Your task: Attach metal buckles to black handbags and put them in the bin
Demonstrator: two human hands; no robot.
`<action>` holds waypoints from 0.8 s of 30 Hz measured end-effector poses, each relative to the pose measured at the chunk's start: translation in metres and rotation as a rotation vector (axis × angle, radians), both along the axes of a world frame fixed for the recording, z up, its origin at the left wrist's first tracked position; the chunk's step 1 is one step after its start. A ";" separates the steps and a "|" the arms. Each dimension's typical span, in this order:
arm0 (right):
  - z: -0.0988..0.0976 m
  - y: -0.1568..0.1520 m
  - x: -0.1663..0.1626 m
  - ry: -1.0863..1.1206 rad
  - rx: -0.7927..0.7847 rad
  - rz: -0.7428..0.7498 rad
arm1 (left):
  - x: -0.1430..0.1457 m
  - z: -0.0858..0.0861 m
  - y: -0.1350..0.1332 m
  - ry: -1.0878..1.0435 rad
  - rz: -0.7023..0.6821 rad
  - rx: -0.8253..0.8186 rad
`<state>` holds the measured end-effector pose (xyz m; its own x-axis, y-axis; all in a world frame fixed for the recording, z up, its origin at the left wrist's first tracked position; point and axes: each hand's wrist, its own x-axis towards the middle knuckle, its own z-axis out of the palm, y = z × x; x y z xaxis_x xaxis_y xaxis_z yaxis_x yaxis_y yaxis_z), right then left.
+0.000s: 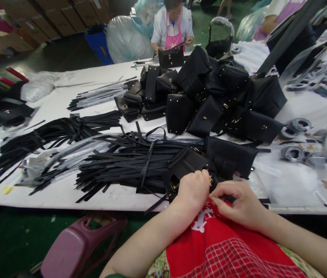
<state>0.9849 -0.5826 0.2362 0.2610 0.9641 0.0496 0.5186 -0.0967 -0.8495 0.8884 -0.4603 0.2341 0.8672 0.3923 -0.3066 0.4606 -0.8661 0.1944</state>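
A small black handbag (pixel 188 164) with gold-coloured fittings lies at the table's front edge, against my body. My left hand (pixel 193 189) is closed on its near side, close to a gold fitting; the fingertips are partly hidden. Beside it my right hand (pixel 237 202) pinches thumb against forefinger near the same fitting, and whatever is between them is too small to name. Just behind lies another black handbag (pixel 229 154) with its flap facing me. To the left, a tied bundle of black straps (pixel 122 164) reaches up to the held bag.
A large pile of black handbags (pixel 209 88) stands at the table's middle. More strap bundles (pixel 59 129) lie left. Wrapped rolls (pixel 293 152) sit right. Across the table a co-worker (pixel 173 29) handles a dark bag (pixel 171 57). A pink plastic stool (pixel 67 247) stands below left.
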 end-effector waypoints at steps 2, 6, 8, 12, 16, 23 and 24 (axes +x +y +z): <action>0.002 -0.002 0.002 -0.046 0.033 -0.036 | 0.000 0.000 0.001 -0.024 -0.001 -0.014; 0.001 -0.003 0.012 -0.279 0.116 -0.104 | -0.003 0.002 0.005 -0.043 -0.004 -0.034; -0.003 -0.001 0.016 -0.422 0.154 -0.071 | -0.003 0.002 0.006 -0.045 -0.015 -0.052; -0.011 0.002 0.018 -0.616 0.196 0.030 | -0.003 0.000 0.006 -0.050 -0.043 -0.085; -0.015 0.003 0.018 -0.804 0.212 0.122 | -0.003 -0.004 0.008 -0.082 -0.017 -0.109; -0.021 0.012 0.026 -0.604 0.047 0.146 | -0.005 -0.012 0.008 -0.118 -0.030 -0.213; -0.020 0.014 0.027 -0.536 0.013 0.143 | -0.006 -0.014 0.006 -0.124 -0.038 -0.218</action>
<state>1.0115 -0.5691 0.2160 0.0622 0.9865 0.1515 0.8861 0.0153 -0.4633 0.8829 -0.4542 0.2199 0.9164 0.2952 -0.2704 0.3895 -0.8136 0.4318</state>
